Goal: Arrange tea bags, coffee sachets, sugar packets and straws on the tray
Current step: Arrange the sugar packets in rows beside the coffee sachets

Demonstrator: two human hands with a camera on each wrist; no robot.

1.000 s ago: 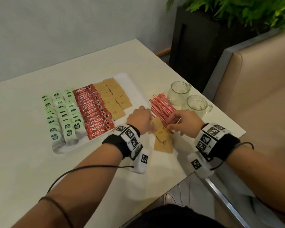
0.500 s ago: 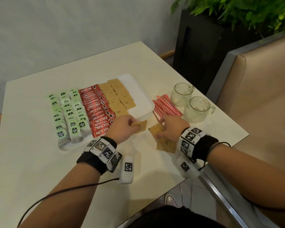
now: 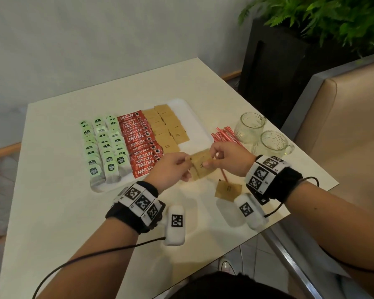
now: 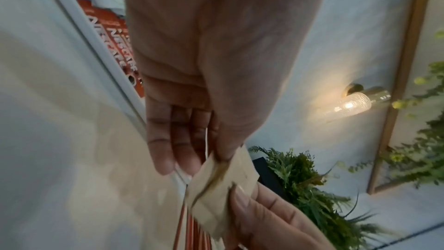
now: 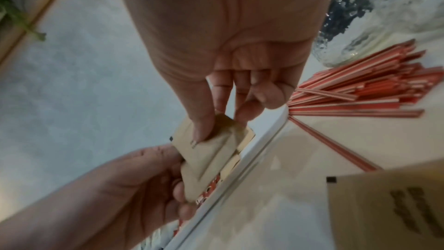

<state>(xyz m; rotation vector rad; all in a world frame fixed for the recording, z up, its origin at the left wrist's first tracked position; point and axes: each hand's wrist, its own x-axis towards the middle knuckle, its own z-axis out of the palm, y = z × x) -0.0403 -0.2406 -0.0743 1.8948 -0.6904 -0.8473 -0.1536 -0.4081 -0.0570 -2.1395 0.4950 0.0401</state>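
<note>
Overhead, left hand (image 3: 171, 169) and right hand (image 3: 227, 160) are both pinching brown sugar packets (image 3: 200, 167) above the tray's (image 3: 194, 117) near right corner. Left wrist: thumb and fingers (image 4: 168, 151) are pinching packets. Right wrist: same, straws (image 5: 360, 94) lying on the worktop (image 5: 300, 168).

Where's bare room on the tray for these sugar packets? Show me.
Free: the white tray strip right of the brown sugar packets, toward the straws. Crowded: tea bags and coffee sachets fill the left.

Café (or lounge), padded bench (image 3: 343, 117), sconce (image 4: 355, 105)
</note>
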